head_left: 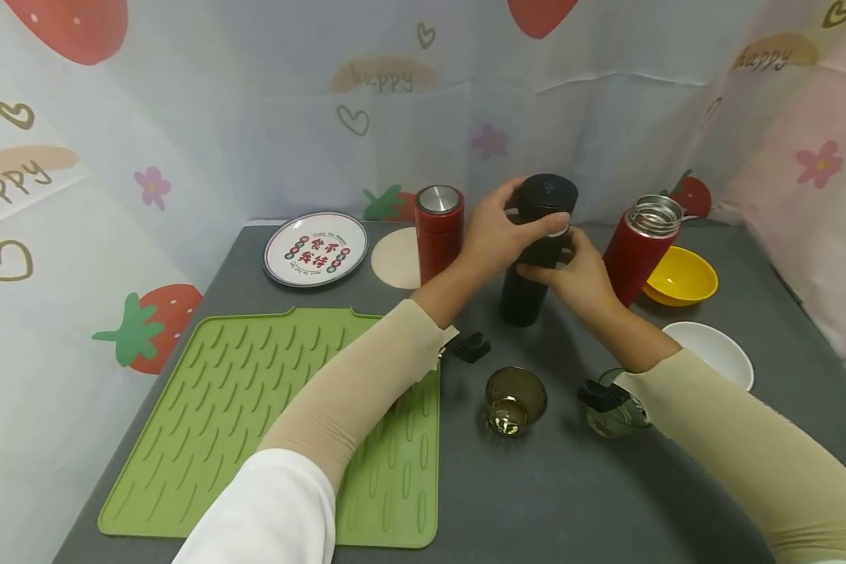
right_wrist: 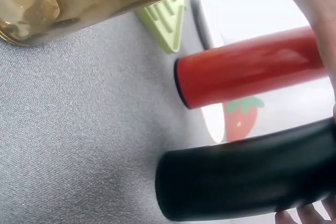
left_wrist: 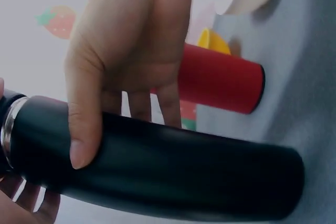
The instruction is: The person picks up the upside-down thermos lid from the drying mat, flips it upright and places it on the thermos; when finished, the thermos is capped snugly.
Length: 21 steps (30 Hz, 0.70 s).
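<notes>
A black thermos stands near the middle of the table, its base at or close to the surface. My left hand grips its black lid from the left, with the thumb across the front. Lower down, the right hand holds the body from the right. In the left wrist view, a silver band shows between lid and body. To the left stands a red thermos with a silver-topped lid. Right of my hands is a dark red thermos with its steel mouth uncovered.
A brown glass cup and a clear glass cup stand in front. A yellow bowl and white dish are at the right. A green drying mat, printed plate and cream disc lie left.
</notes>
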Tool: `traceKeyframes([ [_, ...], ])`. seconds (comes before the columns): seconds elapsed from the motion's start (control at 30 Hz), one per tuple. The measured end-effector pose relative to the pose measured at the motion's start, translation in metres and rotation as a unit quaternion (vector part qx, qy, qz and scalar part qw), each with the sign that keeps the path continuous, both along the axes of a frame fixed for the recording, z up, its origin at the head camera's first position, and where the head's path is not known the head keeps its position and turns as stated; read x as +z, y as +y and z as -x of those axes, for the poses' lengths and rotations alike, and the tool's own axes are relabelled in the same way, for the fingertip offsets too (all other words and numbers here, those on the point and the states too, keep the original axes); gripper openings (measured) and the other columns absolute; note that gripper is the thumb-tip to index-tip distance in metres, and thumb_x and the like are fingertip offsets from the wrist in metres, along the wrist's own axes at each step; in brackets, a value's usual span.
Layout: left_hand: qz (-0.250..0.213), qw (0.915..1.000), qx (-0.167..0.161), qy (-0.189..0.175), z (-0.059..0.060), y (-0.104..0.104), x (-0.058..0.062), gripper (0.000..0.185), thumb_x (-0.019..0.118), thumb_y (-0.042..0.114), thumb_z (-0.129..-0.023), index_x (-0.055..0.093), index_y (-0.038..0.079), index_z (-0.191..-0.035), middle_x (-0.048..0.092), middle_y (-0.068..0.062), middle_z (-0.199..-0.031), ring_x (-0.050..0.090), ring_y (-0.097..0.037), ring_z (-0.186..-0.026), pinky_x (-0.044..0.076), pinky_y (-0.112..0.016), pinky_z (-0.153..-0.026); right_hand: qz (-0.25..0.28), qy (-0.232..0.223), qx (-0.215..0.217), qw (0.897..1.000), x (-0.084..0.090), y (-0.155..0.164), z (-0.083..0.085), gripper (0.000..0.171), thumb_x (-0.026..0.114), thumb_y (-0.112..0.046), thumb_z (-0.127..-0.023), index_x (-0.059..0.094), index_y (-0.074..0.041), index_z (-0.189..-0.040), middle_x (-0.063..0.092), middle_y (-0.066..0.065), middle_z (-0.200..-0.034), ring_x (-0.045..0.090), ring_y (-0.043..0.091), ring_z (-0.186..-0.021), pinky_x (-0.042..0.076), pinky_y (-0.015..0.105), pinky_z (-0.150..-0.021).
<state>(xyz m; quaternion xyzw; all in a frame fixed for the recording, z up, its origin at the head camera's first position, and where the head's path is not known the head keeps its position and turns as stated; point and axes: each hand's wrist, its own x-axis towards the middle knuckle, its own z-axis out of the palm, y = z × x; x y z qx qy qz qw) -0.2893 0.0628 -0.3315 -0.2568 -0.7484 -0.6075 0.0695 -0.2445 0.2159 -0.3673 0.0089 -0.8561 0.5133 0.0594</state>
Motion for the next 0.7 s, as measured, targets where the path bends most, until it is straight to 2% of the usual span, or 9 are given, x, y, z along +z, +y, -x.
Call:
traceKeyframes([
  [0.1,0.032,0.9982,0.024,0.045,-0.003,0.000,-0.003,0.067,0.083,0.039,-0.077,0.058,0.011,-0.133,0.062,0.001,-0.117,0.059,-0.008,-0.102,0.047,-0.019,-0.084,0.001,0.007,0.003,1.000,-0.001,0.001,0.001,0.083,0.085,-0.035,-0.076,0.040,-0.004,-0.140,0.045,0.014,-0.142,0.045,0.035,-0.128,0.043,0.051,-0.098],
  [0.23,0.053,0.9959,0.046,0.058,-0.006,0.000,-0.009,0.068,0.079,0.045,-0.080,0.057,0.014,-0.135,0.062,0.001,-0.121,0.056,-0.006,-0.108,0.045,-0.020,-0.088,-0.004,0.004,0.000,1.000,-0.001,0.001,0.003,0.085,0.085,-0.035,-0.075,0.040,-0.004,-0.140,0.046,0.014,-0.141,0.045,0.035,-0.127,0.043,0.050,-0.098],
  [0.37,0.035,0.9973,0.034,0.054,-0.006,-0.001,-0.017,0.077,0.072,0.040,-0.088,0.037,0.011,-0.150,0.049,-0.001,-0.141,0.053,-0.008,-0.120,0.042,-0.019,-0.095,-0.007,-0.003,-0.002,1.000,0.000,0.002,0.003,0.084,0.085,-0.037,-0.075,0.041,-0.003,-0.138,0.047,0.015,-0.140,0.044,0.035,-0.129,0.041,0.051,-0.100],
  [0.47,-0.006,0.9973,0.018,0.071,-0.005,-0.003,-0.026,0.069,0.057,0.027,-0.100,0.020,0.007,-0.155,0.035,-0.003,-0.153,0.051,-0.012,-0.124,0.041,-0.020,-0.097,-0.003,-0.008,0.000,1.000,0.000,0.002,0.003,0.084,0.085,-0.035,-0.076,0.039,-0.003,-0.139,0.046,0.015,-0.140,0.043,0.035,-0.129,0.039,0.053,-0.101],
  [0.5,-0.018,0.9965,0.016,0.080,-0.004,-0.003,-0.028,0.063,0.051,0.021,-0.102,0.020,0.006,-0.155,0.034,-0.004,-0.154,0.052,-0.014,-0.124,0.041,-0.020,-0.098,-0.004,-0.009,0.002,1.000,0.000,0.002,0.003,0.085,0.085,-0.034,-0.076,0.038,-0.002,-0.140,0.046,0.016,-0.141,0.043,0.036,-0.130,0.039,0.053,-0.102],
  [0.6,-0.029,0.9951,0.025,0.091,-0.005,-0.001,-0.029,0.047,0.039,0.016,-0.106,0.028,0.004,-0.150,0.042,-0.009,-0.147,0.052,-0.015,-0.123,0.040,-0.021,-0.099,-0.005,-0.010,0.008,1.000,0.000,0.002,0.003,0.086,0.084,-0.031,-0.077,0.036,-0.001,-0.142,0.044,0.017,-0.142,0.042,0.036,-0.130,0.039,0.054,-0.101],
  [0.7,0.017,0.9968,0.043,0.066,-0.005,0.007,-0.019,0.053,0.052,0.034,-0.101,0.037,0.008,-0.144,0.051,-0.007,-0.135,0.051,-0.013,-0.118,0.040,-0.022,-0.098,-0.009,-0.004,0.015,1.000,0.000,0.003,0.002,0.083,0.082,-0.028,-0.080,0.035,-0.003,-0.143,0.044,0.016,-0.142,0.043,0.036,-0.128,0.041,0.052,-0.100],
])
